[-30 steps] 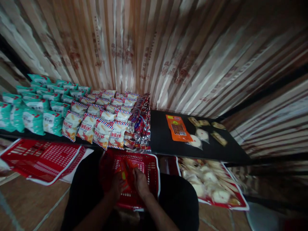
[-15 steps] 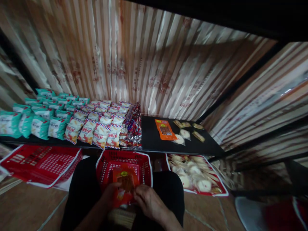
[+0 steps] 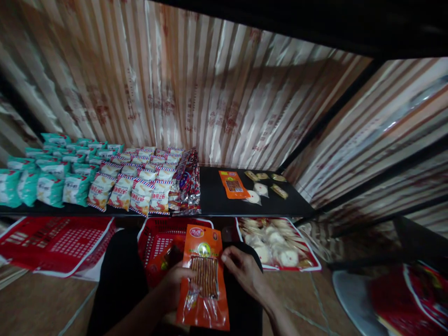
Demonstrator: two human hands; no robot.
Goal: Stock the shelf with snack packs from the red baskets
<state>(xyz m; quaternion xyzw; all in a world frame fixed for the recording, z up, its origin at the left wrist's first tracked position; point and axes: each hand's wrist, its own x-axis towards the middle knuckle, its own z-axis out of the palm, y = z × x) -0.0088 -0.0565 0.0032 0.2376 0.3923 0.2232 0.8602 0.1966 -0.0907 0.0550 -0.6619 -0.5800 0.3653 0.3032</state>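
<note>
An orange snack packet (image 3: 204, 280) with a clear window showing brown strips is held upright above my lap. My left hand (image 3: 172, 285) grips its left edge, the thumb lying over the front. At the packet's upper right edge my right hand (image 3: 243, 269) is closed, thumb and forefinger pinched against the edge. Behind the packet, a red basket (image 3: 142, 235) with a white rim stands between my knees. Inside it lies another orange packet (image 3: 159, 266), partly covered by my left hand and the held packet.
On the black shelf (image 3: 210, 205) are green snack bags (image 3: 51, 189), white-and-red snack bags (image 3: 142, 196), an orange packet (image 3: 233, 185), round white items (image 3: 261, 189) and small wrapped pieces (image 3: 279, 191). Red baskets stand at left (image 3: 63, 242) and right (image 3: 317, 261), the right one filled.
An orange packet has come up out of the basket towards me and now stands upright, its front plain to see. My right hand has moved up and right along its edge.
</note>
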